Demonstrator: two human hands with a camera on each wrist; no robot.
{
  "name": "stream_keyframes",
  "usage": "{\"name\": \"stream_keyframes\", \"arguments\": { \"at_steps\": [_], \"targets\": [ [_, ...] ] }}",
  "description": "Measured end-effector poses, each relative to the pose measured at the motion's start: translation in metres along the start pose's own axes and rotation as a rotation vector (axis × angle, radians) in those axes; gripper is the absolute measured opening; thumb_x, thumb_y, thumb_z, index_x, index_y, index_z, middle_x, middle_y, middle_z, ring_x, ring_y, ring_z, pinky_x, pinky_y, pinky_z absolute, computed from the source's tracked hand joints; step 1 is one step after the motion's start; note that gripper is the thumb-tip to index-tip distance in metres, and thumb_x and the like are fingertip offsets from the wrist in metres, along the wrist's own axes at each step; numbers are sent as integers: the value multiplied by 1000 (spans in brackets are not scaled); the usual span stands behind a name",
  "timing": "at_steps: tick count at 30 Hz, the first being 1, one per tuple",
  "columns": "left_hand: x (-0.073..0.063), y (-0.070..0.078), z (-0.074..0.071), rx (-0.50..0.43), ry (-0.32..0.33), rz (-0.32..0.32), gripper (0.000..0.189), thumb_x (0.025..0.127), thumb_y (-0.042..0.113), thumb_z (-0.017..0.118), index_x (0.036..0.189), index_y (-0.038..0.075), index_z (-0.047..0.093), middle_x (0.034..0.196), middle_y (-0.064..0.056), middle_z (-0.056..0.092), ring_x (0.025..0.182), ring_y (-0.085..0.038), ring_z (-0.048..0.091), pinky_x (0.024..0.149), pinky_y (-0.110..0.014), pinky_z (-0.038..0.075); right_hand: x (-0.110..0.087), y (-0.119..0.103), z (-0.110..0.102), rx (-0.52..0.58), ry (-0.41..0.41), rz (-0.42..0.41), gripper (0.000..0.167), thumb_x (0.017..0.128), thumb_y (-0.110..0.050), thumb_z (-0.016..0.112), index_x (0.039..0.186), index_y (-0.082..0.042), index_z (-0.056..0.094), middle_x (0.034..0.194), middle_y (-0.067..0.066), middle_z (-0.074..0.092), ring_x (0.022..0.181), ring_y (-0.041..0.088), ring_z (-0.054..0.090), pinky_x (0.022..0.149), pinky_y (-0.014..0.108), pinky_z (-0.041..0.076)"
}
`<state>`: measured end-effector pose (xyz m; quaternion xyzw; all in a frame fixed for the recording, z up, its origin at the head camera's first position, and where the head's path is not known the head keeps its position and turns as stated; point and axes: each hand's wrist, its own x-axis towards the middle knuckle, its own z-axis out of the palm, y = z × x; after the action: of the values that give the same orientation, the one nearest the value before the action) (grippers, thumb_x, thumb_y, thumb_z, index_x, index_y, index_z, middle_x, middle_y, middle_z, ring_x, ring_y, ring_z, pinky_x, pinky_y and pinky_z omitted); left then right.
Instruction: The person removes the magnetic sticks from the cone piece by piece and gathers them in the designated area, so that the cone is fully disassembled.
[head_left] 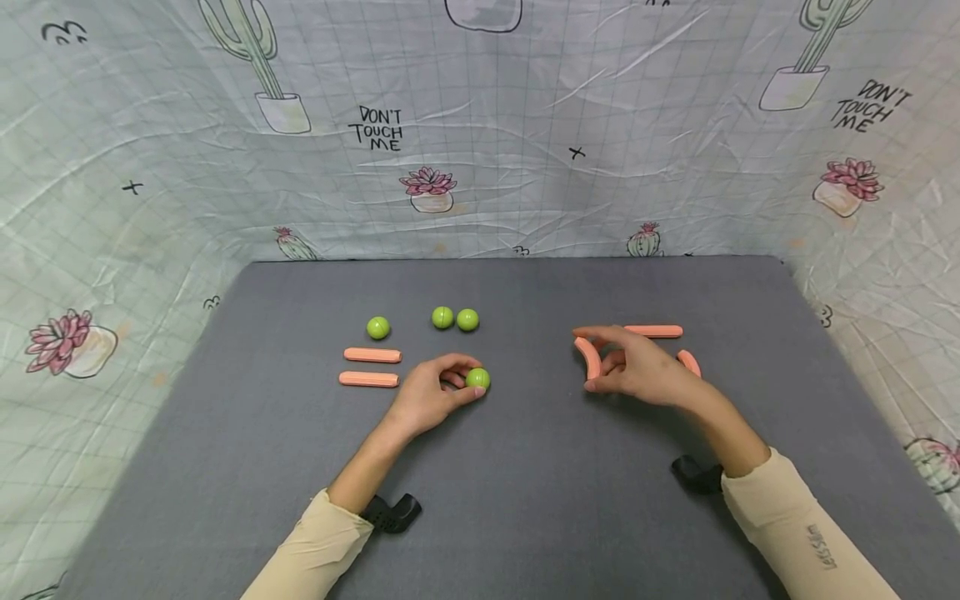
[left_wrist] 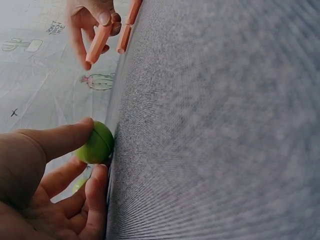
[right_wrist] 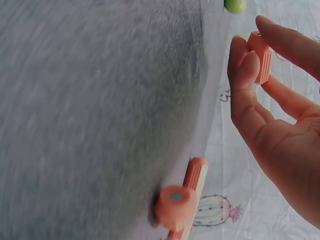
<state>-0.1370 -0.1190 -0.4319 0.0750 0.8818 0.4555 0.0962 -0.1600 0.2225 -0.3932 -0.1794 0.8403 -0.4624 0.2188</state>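
Observation:
My left hand (head_left: 431,398) pinches a small green ball (head_left: 477,379) between thumb and fingers, low over the grey table. A seam line runs round the ball (left_wrist: 96,144) in the left wrist view. Over on the right side, my right hand (head_left: 647,368) grips a curved, ribbed orange piece (head_left: 588,358) by its two ends, thumb at the near end. In the right wrist view this piece (right_wrist: 262,60) is held up off the table. Behind the right hand lie a straight orange stick (head_left: 654,331) and another curved orange piece (head_left: 688,362), partly hidden by the hand.
Two straight orange sticks, one farther (head_left: 372,355) and one nearer (head_left: 369,379), lie left of the left hand. Beyond them sit three more green balls, one apart (head_left: 378,327) and a close pair (head_left: 454,318). Patterned cloth (head_left: 510,200) walls the grey table (head_left: 517,500) at back and sides.

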Motion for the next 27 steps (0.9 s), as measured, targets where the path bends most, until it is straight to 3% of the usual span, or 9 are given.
{"name": "stream_keyframes", "arguments": {
  "at_steps": [7,13,21,27],
  "targets": [
    [1,-1,-1,2,-2,5,31,90,21,83,120,19,75,107,-2,75,91,-11,65,79,-27,51,-8,5,-7,-114,75,-57,76,87,-13,85,153,-3,49,120,19,66,91,14,69,73,25,57],
    [0,0,-1,2,-4,-5,33,89,22,84,121,20,75,108,-1,75,91,-11,65,80,-26,51,-18,12,-14,-241,145,-73,75,85,-17,88,150,-4,53,130,15,63,98,18,66,74,24,54],
    [1,0,-1,-2,-1,9,31,89,22,84,119,19,76,105,-2,75,89,-10,64,79,-26,51,-29,21,-23,-308,182,-50,76,83,-19,90,149,-3,55,150,20,51,99,18,64,71,24,49],
    [2,-1,0,-6,3,3,31,89,20,85,118,19,76,105,-1,75,89,-10,65,78,-24,51,-34,27,-26,-345,215,-77,76,80,-20,92,145,0,58,149,18,55,93,17,59,71,22,48]
  ]
}}
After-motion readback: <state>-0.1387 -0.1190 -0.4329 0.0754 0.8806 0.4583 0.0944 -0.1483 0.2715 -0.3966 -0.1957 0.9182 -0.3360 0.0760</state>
